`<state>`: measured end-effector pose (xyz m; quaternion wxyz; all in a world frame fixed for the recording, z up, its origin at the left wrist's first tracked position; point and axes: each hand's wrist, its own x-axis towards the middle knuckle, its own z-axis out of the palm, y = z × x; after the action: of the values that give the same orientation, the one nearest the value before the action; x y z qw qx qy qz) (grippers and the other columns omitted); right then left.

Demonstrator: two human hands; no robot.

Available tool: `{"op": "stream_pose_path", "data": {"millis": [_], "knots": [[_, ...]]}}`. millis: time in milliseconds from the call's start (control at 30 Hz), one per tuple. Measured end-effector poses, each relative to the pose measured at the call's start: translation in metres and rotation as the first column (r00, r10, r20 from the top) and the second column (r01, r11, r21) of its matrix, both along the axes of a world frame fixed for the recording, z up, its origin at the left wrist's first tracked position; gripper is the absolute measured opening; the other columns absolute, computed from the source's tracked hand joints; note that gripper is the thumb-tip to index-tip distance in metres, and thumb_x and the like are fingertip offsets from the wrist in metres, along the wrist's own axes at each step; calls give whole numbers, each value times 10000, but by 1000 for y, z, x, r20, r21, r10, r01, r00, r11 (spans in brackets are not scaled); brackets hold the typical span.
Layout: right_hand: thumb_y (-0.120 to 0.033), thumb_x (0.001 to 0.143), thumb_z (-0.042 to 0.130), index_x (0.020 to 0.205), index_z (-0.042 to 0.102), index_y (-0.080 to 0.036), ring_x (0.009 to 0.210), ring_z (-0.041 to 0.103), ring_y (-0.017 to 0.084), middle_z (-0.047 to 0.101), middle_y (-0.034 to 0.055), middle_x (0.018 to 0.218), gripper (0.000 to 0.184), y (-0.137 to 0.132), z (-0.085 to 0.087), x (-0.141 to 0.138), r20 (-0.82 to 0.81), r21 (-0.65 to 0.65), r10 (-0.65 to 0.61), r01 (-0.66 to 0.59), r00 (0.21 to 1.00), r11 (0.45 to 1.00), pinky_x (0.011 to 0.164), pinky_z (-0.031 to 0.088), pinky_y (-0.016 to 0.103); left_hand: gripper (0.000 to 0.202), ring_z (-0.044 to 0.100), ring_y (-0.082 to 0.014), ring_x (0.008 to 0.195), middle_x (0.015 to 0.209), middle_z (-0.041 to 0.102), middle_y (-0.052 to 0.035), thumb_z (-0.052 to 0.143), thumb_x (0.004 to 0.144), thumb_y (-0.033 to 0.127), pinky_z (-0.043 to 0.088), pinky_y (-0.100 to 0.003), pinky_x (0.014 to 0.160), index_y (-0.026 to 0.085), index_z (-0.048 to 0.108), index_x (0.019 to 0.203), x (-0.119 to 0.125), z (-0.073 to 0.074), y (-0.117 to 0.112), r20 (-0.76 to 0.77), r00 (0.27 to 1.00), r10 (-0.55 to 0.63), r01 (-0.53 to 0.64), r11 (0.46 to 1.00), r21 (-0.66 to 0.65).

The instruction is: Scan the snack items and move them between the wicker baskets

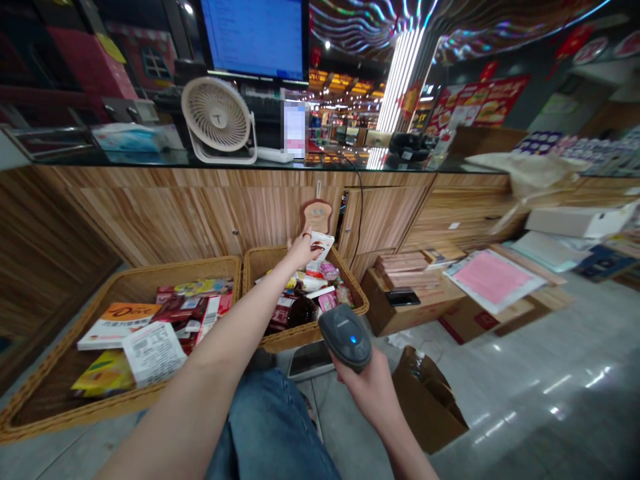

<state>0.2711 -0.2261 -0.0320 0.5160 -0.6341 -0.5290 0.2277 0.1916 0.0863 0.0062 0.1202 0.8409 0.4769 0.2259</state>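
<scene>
My left hand (301,249) reaches far out over the right wicker basket (355,293) and pinches a small white packet (321,244) at its far side. That basket holds several snack packs and a dark bottle (301,310). My right hand (367,387) is wrapped round a dark grey barcode scanner (345,335) with a blue light, held near my knee. The scanner's head points toward the basket.
A larger wicker basket (45,393) at left holds boxes and printed packets. Cardboard boxes (415,307), one with a phone on top, and a pink sheet (493,278) lie at right. A brown paper bag (430,400) stands on the floor. A wooden counter with a fan (217,119) and a monitor (255,39) is behind.
</scene>
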Motion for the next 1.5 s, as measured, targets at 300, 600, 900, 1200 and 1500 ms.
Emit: {"op": "stream_pose_path", "data": {"millis": [300, 600, 900, 1200, 1500], "knots": [[-383, 832, 678, 675, 585, -224, 537, 630, 213, 644, 24, 540, 243, 3, 3, -6, 31, 21, 5, -6, 1000, 1000, 497, 482, 257, 197, 624, -278, 1241, 1198, 720, -101, 660, 924, 228, 276, -517, 1196, 199, 757, 1093, -26, 11, -1, 9, 1000, -13, 12, 996, 83], [-404, 814, 673, 717, 626, -210, 580, 659, 235, 655, 30, 545, 222, 1, 8, -9, -3, 11, 13, -13, 1000, 1000, 525, 504, 271, 340, 639, -231, 1162, 1197, 664, -101, 561, 1008, 324, 468, -348, 1093, 166, 713, 1268, -94, 31, -34, 159, 985, -67, 15, 951, 308], [-412, 834, 661, 689, 627, -206, 549, 638, 223, 646, 29, 525, 255, 7, 7, -21, 2, -15, 71, -71, 998, 997, 523, 486, 279, 301, 632, -237, 1139, 1173, 658, -88, 549, 1025, 363, 503, -377, 1055, 257, 694, 1266, -171, -27, -119, 194, 978, -74, -1, 934, 357], [-385, 828, 649, 707, 610, -208, 599, 679, 241, 690, 53, 596, 218, 10, 9, -32, 70, -6, 40, -39, 997, 999, 551, 495, 286, 227, 620, -261, 1118, 1101, 693, -86, 624, 991, 324, 470, -423, 1062, 229, 729, 1168, -173, -39, -110, 185, 979, -82, -14, 884, 468], [-423, 821, 650, 741, 621, -208, 574, 676, 247, 655, 39, 547, 232, 12, 5, -33, 33, -41, 49, -47, 998, 998, 515, 489, 284, 223, 665, -254, 1152, 1201, 729, -96, 634, 987, 318, 493, -401, 1050, 229, 728, 1169, -174, -39, -112, 252, 963, -93, -27, 900, 436]]}}
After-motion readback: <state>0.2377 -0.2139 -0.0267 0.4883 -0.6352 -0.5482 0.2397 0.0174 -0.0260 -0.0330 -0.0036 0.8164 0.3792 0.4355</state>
